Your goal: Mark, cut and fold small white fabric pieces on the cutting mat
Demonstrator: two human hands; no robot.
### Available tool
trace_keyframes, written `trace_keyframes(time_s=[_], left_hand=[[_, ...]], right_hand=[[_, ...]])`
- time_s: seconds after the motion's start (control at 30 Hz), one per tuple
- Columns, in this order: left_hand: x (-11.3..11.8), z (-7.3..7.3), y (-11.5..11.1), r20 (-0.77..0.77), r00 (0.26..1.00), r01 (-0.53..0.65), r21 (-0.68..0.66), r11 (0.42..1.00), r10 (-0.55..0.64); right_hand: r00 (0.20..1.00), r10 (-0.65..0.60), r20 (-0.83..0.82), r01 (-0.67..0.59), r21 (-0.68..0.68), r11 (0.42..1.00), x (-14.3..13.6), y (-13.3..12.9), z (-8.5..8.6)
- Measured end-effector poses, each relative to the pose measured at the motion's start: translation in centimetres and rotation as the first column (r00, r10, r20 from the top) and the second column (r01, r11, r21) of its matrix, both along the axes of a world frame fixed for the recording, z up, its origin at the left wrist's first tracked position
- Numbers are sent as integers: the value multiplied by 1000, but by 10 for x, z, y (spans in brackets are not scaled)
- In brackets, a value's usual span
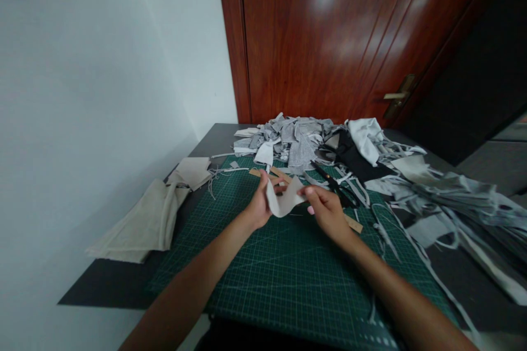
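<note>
Between my two hands a small off-white piece of fabric [284, 201] is held up above the green cutting mat [284, 274], sagging in a curve. My left hand [260, 203] grips its left edge, with some fingers behind it. At its right edge my right hand [325, 205] pinches the cloth between thumb and fingers. Just beyond my right hand lie black-handled scissors [335, 184]. A wooden ruler [353, 224] rests on the mat, partly hidden beneath my hands.
Grey and white fabric scraps [294, 140] are heaped at the table's back. To the right lie a black cloth [354, 156] and a tangle of grey strips [465, 194]. Folded beige fabric [148, 222] hangs near the left edge by the wall. A wooden door [321, 38] stands behind.
</note>
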State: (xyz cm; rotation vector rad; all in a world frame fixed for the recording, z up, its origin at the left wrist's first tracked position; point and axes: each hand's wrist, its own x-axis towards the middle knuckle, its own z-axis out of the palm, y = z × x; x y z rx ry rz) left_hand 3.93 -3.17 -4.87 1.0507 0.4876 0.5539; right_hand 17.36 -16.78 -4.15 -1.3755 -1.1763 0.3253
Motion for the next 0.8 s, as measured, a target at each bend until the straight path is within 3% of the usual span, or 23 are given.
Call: trace_keyframes(time_s=[0.07,0.13,0.23,0.33,0.4,0.47,0.53,0.6,0.67,0.73,0.8], left_hand=[[-7,7,10,11,988,154,-182,971,-154],[-13,12,21,2,963,263,-216,940,-269],[-21,10,37,-129,965,219,-85,972,-229],[-29,3,52,-242,960,170,93,981,-143],[-36,1,61,-335,923,258,175,950,-189],[-43,1,69,-474,854,361,243,900,-214],[-49,3,75,-580,806,377,355,855,-114],[-50,4,77,-608,783,294,550,781,133],[-47,3,74,-544,753,187,716,673,370],[-40,0,66,-475,734,114,791,601,486],[-31,-3,49,-434,728,98,832,545,531]], right_hand=[[992,-49,120,45,38,998,-3,0,1],[981,-82,174,75,45,996,-4,1,-1],[987,-83,141,89,-38,995,-2,3,-5],[996,24,83,-9,-185,983,4,2,-4],[989,136,55,-114,-297,948,9,-2,-1],[958,287,-21,-269,-420,867,13,-8,5],[889,429,-157,-443,-526,726,17,-15,10],[821,504,-268,-552,-597,582,21,-21,15],[795,538,-278,-574,-633,520,26,-22,17],[808,554,-200,-544,-616,570,34,-19,18],[872,487,-49,-431,-547,718,43,-13,14]])
